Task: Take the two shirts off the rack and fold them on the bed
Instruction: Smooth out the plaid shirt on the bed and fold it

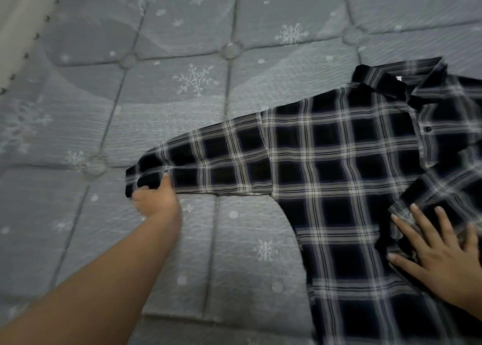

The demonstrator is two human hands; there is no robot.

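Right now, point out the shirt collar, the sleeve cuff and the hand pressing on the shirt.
shirt collar (386, 80), head view, dark folded band.
sleeve cuff (146, 171), head view, dark end above the left hand (156, 201).
right hand (448, 261), head view, back of hand.

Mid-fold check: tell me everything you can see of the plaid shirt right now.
The shirt is dark plaid with pale stripes, thin woven cloth by its look. It lies front up on the grey quilted bed, collar away from the camera, a dark button showing on the placket. One sleeve stretches flat to the left; the left hand grips its cuff. The right hand presses flat on the body. Its right side runs out of frame.
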